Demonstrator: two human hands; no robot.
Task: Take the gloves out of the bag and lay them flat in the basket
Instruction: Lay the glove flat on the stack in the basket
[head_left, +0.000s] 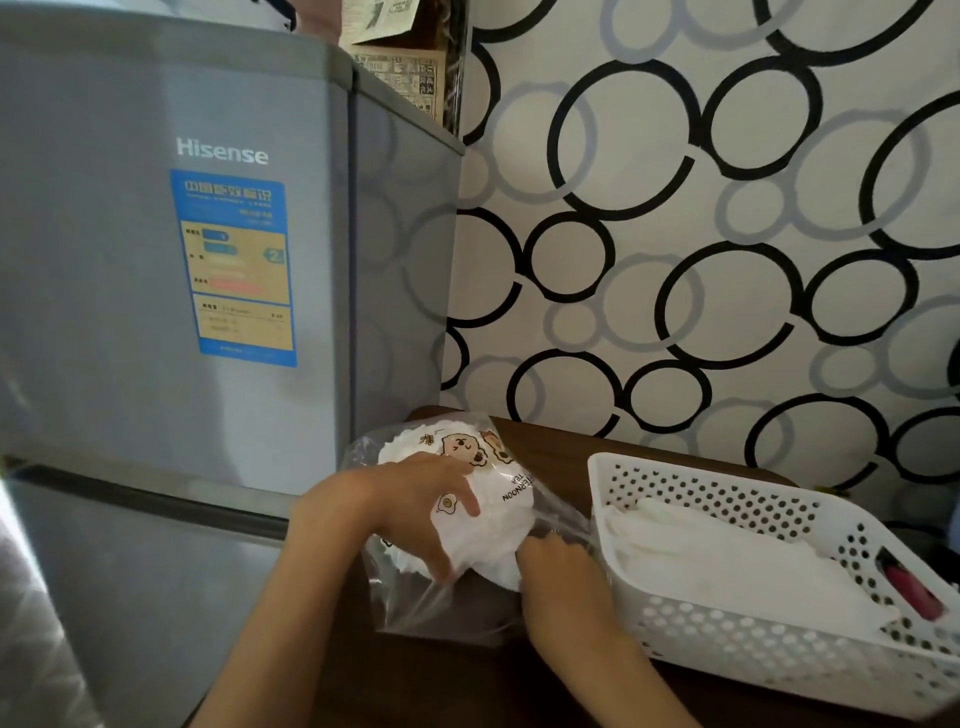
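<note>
A lived-in home corner it was, grey Hisense fridge (171, 270) with its blue energy label (236, 270) standing tall, bold ring-patterned wallpaper (717, 218) behind, dark wooden table (556, 457) tucked alongside, cardboard boxes (400, 78) stacked on the fridge top

A dark brown wooden table (561, 457) carries a clear printed plastic bag (467, 613) and, just beside it, a white perforated basket (769, 644).

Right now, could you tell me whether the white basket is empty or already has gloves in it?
Not empty. White gloves already lie flat inside the basket, beside something pink at its right end.
</note>
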